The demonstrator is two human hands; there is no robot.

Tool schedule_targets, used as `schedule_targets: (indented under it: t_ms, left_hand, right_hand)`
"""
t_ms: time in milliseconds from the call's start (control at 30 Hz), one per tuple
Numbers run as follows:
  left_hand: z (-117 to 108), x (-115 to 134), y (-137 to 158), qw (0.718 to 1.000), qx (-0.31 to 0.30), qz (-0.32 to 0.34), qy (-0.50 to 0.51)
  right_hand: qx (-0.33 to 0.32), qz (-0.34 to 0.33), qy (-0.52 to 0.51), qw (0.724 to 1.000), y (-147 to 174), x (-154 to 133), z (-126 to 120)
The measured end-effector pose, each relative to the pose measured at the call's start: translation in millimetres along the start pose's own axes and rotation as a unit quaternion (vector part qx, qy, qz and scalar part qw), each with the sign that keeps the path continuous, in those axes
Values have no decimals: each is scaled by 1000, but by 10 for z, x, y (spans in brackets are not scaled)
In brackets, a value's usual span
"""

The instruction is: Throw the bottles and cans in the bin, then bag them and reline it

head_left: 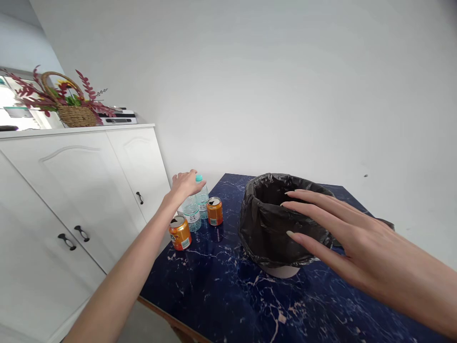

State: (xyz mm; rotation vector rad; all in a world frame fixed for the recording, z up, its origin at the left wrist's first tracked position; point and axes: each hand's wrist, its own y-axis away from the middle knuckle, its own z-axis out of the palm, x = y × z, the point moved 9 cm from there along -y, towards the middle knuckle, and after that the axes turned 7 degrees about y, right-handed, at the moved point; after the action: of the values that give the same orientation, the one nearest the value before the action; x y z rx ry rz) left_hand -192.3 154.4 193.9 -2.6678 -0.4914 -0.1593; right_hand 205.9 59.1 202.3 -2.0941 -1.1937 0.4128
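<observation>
My left hand (184,184) reaches over two clear water bottles, its thumb and fingers apart about the turquoise cap of the rear water bottle (203,195). Contact with that bottle is hard to tell. The front water bottle (193,217) stands below the hand, its top hidden by it. Two orange drink cans flank the bottles: a near can (180,233) and a farther can (214,212). My right hand (342,243) is open, fingers spread in front of a bin lined with a black plastic bag (274,228). Whether it touches the bag is unclear.
Everything stands on a dark blue marbled table (228,290). At the left is a white cabinet (74,176) with black handles. On its top sit a wicker basket (76,116) of red-leaved stems and a white-and-black device (119,117). A pale wall (271,95) rises behind.
</observation>
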Motion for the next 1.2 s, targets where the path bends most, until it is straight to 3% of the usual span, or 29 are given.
schedule_targets:
  t_ms: [133,333,433,533,633,700,733,800,900,1067,1200]
  left_hand:
    - [121,-129,-83,999,-43,-5,-9]
    - [74,-117,-78,1000,-13,9,11]
    - [-119,-23,-63,999,35,18,32]
    - [-471,164,-2,990,115,43,62]
    - [-986,510,203,941,243,144,188]
    - [-1315,768,423,868,303,240,313]
    - [-1434,902,520,835,305,280,362]
    - [-1583,1184,667,797,274,333,424]
    - [-1606,1585,781,777,175,363,484]
    - [-1212,2123,793,768,-42,362,526]
    - [-847,2387,683,789,-125,362,481]
  right_hand:
    - [-12,-11,3,1000,12,4,19]
    - [-10,27,20,999,9,119,4]
    - [-49,76,20,996,-8,238,50]
    - [-71,136,2,988,-40,406,100]
    - [-66,196,-44,978,-87,612,154]
    - [-42,233,-82,968,-114,766,173]
    - [-27,252,-101,962,-120,846,181]
    - [-5,287,-137,948,-115,995,213]
    - [3,326,-184,927,-76,1161,314]
    - [-6,391,-318,864,45,1321,587]
    - [-9,407,-332,851,43,1333,669]
